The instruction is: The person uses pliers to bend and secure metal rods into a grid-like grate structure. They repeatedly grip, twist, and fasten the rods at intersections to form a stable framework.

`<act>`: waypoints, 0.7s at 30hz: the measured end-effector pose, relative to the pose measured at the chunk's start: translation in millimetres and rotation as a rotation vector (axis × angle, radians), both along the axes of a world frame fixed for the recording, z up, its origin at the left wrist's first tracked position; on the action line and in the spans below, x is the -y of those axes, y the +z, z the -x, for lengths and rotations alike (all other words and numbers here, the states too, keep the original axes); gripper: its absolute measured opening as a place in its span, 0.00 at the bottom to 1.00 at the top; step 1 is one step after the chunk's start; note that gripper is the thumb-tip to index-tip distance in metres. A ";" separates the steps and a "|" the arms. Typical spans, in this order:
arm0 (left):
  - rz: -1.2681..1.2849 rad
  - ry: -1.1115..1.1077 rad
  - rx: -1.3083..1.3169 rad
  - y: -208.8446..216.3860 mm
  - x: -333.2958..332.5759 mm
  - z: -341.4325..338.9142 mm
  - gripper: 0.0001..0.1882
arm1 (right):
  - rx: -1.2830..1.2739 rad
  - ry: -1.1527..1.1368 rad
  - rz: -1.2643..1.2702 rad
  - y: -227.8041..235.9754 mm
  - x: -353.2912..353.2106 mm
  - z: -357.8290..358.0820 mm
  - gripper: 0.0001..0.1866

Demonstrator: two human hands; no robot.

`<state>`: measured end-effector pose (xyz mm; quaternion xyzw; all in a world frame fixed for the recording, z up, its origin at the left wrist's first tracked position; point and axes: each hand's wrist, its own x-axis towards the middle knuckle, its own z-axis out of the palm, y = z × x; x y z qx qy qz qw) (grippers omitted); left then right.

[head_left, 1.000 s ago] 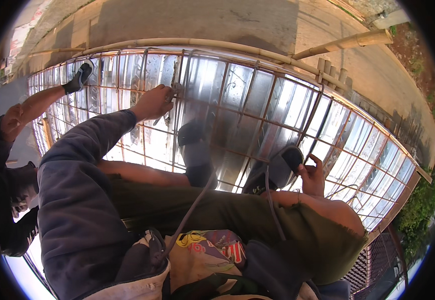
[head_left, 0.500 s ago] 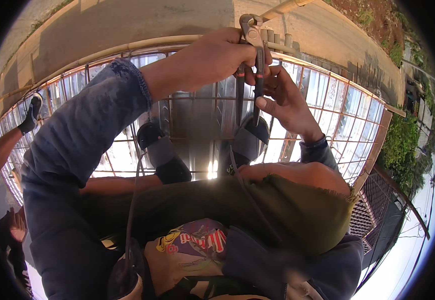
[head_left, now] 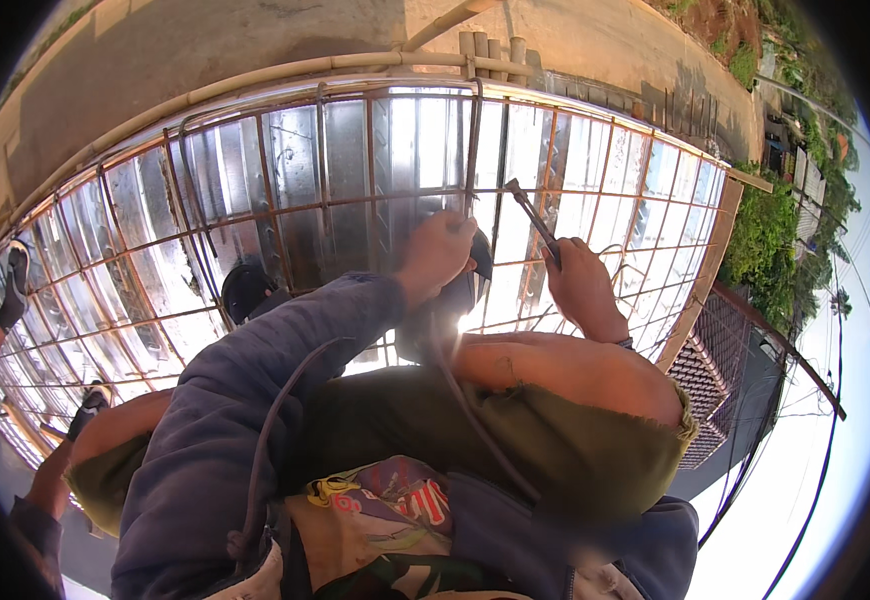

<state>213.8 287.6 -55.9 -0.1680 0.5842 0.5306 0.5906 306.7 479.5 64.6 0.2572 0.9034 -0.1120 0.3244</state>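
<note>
There's the left hand point(head_left: 435, 255) over the rod mesh point(head_left: 273, 212), pincers point(head_left: 533, 218) in the right hand point(head_left: 585, 290) to its right, metal sheets point(head_left: 295, 150) beneath the mesh, a co-worker's foot point(head_left: 18, 272) far left, bamboo pole point(head_left: 365, 61) along the far edge, road point(head_left: 205, 45) beyond, roof point(head_left: 697, 408) off right!

Navy jacket point(head_left: 210, 455) over a printed shirt point(head_left: 390, 495), with fraying olive shorts point(head_left: 545, 445).
The jacket's long left sleeve is thick and deeply creased; a zip point(head_left: 570, 582) and pale lining point(head_left: 603, 578) show at its open front, and two greyish-purple cords point(head_left: 267, 440) hang from it (drawstrings, they look like to me). The shirt is beige with a yellow, purple and red print, some green camouflage cloth point(head_left: 405, 575) beside it. The shorts end in a ragged hem point(head_left: 688, 420), the shoes point(head_left: 245, 290) are dark, the fingers point(head_left: 447, 228) bare.
</note>
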 end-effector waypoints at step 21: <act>-0.126 0.250 0.129 -5.0 -42.3 -17.6 0.12 | -0.033 0.786 -0.407 -16.8 18.6 45.0 0.06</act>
